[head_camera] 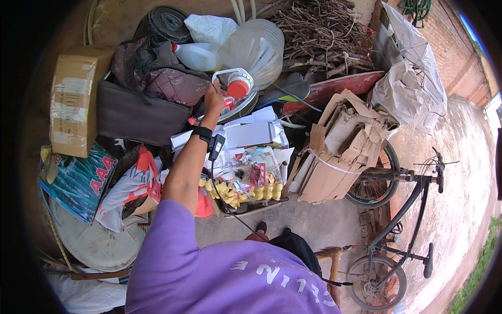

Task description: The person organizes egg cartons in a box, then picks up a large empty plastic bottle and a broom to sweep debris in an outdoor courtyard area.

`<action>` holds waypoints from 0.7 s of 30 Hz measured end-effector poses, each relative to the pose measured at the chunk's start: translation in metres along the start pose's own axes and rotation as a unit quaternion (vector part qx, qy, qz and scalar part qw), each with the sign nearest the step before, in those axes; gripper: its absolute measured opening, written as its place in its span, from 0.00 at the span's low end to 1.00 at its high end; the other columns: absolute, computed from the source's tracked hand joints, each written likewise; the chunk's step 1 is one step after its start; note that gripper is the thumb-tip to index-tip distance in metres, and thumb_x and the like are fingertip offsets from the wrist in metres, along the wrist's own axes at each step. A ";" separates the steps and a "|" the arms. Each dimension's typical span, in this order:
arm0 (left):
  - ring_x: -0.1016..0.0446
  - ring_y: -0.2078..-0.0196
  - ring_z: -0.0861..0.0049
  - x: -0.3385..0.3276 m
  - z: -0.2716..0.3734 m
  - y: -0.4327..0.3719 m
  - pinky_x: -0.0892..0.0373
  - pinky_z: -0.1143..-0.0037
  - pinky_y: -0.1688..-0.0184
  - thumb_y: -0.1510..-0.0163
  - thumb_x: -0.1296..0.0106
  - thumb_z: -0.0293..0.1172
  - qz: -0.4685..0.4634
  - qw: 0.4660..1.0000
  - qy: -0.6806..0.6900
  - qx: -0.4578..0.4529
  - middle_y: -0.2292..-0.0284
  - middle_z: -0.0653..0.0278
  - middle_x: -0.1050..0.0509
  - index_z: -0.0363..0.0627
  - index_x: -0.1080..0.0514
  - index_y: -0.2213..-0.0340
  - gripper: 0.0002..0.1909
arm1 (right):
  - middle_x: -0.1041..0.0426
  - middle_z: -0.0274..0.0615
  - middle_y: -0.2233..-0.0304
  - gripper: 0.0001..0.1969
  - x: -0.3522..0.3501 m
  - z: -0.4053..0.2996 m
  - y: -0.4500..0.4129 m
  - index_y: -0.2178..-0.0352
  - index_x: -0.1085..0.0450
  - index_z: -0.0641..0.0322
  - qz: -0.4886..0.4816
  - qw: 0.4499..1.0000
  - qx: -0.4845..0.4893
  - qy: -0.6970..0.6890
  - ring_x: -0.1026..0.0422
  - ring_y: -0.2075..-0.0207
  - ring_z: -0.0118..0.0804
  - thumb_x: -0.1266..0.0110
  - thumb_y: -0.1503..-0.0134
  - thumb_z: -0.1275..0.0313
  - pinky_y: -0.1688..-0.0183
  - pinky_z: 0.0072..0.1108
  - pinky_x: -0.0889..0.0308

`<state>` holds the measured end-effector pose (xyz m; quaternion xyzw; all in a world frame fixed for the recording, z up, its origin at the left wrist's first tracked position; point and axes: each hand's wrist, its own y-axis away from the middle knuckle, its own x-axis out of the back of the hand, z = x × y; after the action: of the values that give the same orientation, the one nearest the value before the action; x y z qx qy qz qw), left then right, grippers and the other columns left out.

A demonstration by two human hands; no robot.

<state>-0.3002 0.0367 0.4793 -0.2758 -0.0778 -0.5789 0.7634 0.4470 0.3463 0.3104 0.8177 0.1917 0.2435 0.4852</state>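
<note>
My left hand (215, 98) reaches forward with its fingers closed around the white handle (223, 72) at the neck of a large clear plastic jug (253, 53). The jug lies tilted, its red cap (238, 89) facing me. Behind the wrist sits a white plastic bottle (198, 56) with a red cap. At the lower right, beside my body, my right hand (334, 295) is partly hidden by the purple shirt. It appears closed on the stem of a straw hand broom (335, 265), whose bristles point up and left.
Below my left forearm lie flattened white boxes (249, 134) and yellow egg cartons (266, 192). A dark bin (141, 110) with fabric and a taped cardboard box (74, 102) stand left. Bundled cardboard (333, 165), a bicycle (411, 212) and stacked branches (321, 35) are to the right.
</note>
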 end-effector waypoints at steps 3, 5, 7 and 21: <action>0.27 0.71 0.57 0.014 -0.013 0.017 0.35 0.65 0.66 0.43 0.66 0.48 0.000 0.998 0.016 0.056 0.77 0.51 0.27 0.35 0.37 0.71 0.23 | 0.36 0.40 0.88 0.07 0.006 -0.004 -0.019 0.76 0.39 0.62 -0.032 0.997 0.006 -0.074 0.36 0.89 0.32 0.51 0.50 0.70 0.90 0.19 0.41; 0.28 0.68 0.56 0.015 -0.015 0.030 0.35 0.66 0.64 0.45 0.64 0.50 0.021 1.000 -0.018 0.015 0.74 0.49 0.27 0.35 0.37 0.70 0.24 | 0.36 0.39 0.88 0.07 0.005 -0.011 -0.030 0.75 0.39 0.62 -0.065 0.995 0.022 -0.069 0.36 0.90 0.31 0.52 0.50 0.69 0.90 0.18 0.40; 0.28 0.66 0.59 0.030 -0.033 0.036 0.35 0.70 0.62 0.47 0.57 0.49 0.006 0.999 0.050 -0.008 0.69 0.48 0.29 0.33 0.40 0.59 0.27 | 0.35 0.38 0.88 0.09 -0.005 -0.036 -0.019 0.75 0.39 0.60 -0.065 0.998 0.025 0.008 0.35 0.90 0.31 0.52 0.49 0.67 0.90 0.18 0.39; 0.26 0.73 0.79 0.171 -0.089 0.301 0.31 0.83 0.74 0.45 0.57 0.32 -0.108 0.976 0.038 0.183 0.71 0.60 0.27 0.36 0.33 0.62 0.13 | 0.37 0.32 0.86 0.08 -0.055 -0.131 -0.037 0.76 0.34 0.71 -0.235 0.863 0.236 0.379 0.37 0.85 0.21 0.51 0.48 0.74 0.84 0.14 0.43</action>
<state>0.0155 -0.0992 0.3801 -0.0992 -0.1823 -0.6437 0.7366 0.3237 0.4247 0.3195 0.6833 0.5990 0.3605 0.2105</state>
